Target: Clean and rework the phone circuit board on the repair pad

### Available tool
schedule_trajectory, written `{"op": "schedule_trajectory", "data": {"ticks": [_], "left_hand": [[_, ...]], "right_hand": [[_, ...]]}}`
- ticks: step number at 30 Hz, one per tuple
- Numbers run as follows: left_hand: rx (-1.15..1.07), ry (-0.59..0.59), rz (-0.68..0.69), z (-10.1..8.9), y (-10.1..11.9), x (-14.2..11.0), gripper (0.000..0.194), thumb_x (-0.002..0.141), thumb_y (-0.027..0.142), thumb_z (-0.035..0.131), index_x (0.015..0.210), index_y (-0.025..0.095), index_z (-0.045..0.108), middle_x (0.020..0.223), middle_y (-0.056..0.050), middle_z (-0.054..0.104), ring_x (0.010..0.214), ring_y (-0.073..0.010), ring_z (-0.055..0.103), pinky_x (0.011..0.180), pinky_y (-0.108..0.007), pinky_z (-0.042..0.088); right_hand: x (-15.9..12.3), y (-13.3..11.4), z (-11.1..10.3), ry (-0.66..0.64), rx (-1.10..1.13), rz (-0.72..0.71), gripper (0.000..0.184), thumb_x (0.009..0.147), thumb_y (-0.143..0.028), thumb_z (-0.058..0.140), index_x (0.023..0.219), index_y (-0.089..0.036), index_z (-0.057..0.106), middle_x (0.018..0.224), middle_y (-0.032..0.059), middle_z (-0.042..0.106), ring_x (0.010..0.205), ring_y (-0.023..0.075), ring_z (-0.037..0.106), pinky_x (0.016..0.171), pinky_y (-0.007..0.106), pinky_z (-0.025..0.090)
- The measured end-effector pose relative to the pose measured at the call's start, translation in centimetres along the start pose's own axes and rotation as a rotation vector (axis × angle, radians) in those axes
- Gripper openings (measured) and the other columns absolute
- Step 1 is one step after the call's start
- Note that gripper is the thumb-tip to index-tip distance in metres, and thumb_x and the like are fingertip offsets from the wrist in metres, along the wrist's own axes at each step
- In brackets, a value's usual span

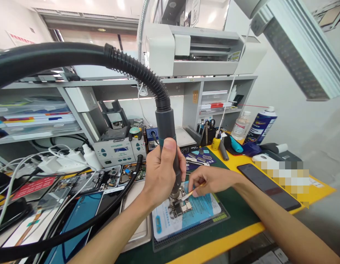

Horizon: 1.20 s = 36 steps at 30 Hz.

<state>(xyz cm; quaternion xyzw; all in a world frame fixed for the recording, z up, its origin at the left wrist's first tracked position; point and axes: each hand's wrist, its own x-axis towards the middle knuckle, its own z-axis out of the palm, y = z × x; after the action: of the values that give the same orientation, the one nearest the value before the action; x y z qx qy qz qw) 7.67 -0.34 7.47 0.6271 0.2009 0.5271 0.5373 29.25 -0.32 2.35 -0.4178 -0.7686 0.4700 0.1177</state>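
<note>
My left hand (161, 172) is wrapped round the dark handle of a hot air gun (165, 123), its nozzle pointing down. Just below the nozzle lies a phone circuit board (183, 209) on a blue and white mat (205, 207). From the right, my right hand (208, 180) pinches a thin yellowish stick with a pale flat end, a small brush or spatula (196, 190), whose tip rests at the board close to the nozzle. The nozzle hides part of the board. Whether nozzle and board touch, I cannot tell.
A black hose (62, 55) arches overhead from the left; another cable (103, 216) crosses several phones at left. Behind stands a grey rework station (117, 150). At right are a dark phone (269, 185), a blue spray can (260, 126) and a clear bottle (240, 124). A lamp (299, 51) hangs above.
</note>
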Motion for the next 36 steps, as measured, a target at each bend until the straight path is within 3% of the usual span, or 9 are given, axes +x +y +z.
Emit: {"op": "schedule_trajectory", "data": {"ticks": [16,24,29,32,34,36], "left_hand": [[-0.005,-0.023,-0.01,0.2,-0.1,-0.1,0.067,0.097,0.074,0.042,0.058,0.02,0.053,0.046,0.001,0.049,0.04,-0.0111,0.046,0.042,-0.024,0.035],[-0.008,-0.019,-0.004,0.1,-0.4,-0.2,0.066,0.098,0.073,0.04,0.062,0.02,0.054,0.051,0.001,0.053,0.042,-0.0115,0.048,0.043,-0.024,0.039],[-0.008,-0.007,0.013,0.0,-0.4,0.0,0.065,0.098,0.073,0.039,0.063,0.02,0.055,0.052,0.0,0.054,0.044,-0.0137,0.052,0.044,-0.026,0.041],[-0.017,-0.007,0.017,0.0,-0.1,0.1,0.065,0.097,0.074,0.041,0.063,0.02,0.056,0.052,0.0,0.054,0.043,-0.0143,0.052,0.044,-0.027,0.042],[-0.025,-0.007,0.017,0.0,0.1,0.1,0.065,0.097,0.074,0.041,0.062,0.02,0.056,0.052,0.0,0.054,0.043,-0.0149,0.053,0.044,-0.028,0.043],[-0.038,0.001,0.02,-0.1,0.4,0.2,0.065,0.096,0.075,0.042,0.063,0.021,0.055,0.053,0.001,0.055,0.044,-0.015,0.053,0.045,-0.028,0.044]], "right_hand": [[-0.4,-0.4,-0.5,0.002,-0.005,0.006,0.028,0.087,-0.037,0.075,0.098,-0.011,0.076,0.064,-0.0016,0.062,0.054,0.0106,0.051,0.052,0.022,0.037],[-0.5,-0.2,-0.5,-0.002,0.043,-0.001,0.029,0.087,-0.037,0.076,0.099,-0.011,0.077,0.066,0.0001,0.065,0.056,0.0109,0.052,0.053,0.021,0.038],[-0.8,0.0,-0.7,-0.037,0.162,-0.04,0.027,0.092,-0.029,0.07,0.111,-0.01,0.077,0.067,0.0015,0.068,0.055,0.0102,0.053,0.053,0.02,0.04],[-0.9,0.3,-1.1,-0.069,0.279,-0.086,0.026,0.093,-0.03,0.069,0.107,-0.01,0.078,0.067,0.0015,0.068,0.048,0.0066,0.046,0.045,0.018,0.036],[-1.1,0.6,-1.3,-0.096,0.371,-0.111,0.026,0.092,-0.033,0.072,0.102,-0.01,0.079,0.07,0.0023,0.069,0.043,0.0044,0.042,0.04,0.017,0.034],[-1.4,0.9,-1.5,-0.133,0.465,-0.141,0.034,0.085,-0.037,0.08,0.105,-0.01,0.078,0.074,0.0039,0.071,0.042,0.0049,0.047,0.04,0.017,0.04]]}}
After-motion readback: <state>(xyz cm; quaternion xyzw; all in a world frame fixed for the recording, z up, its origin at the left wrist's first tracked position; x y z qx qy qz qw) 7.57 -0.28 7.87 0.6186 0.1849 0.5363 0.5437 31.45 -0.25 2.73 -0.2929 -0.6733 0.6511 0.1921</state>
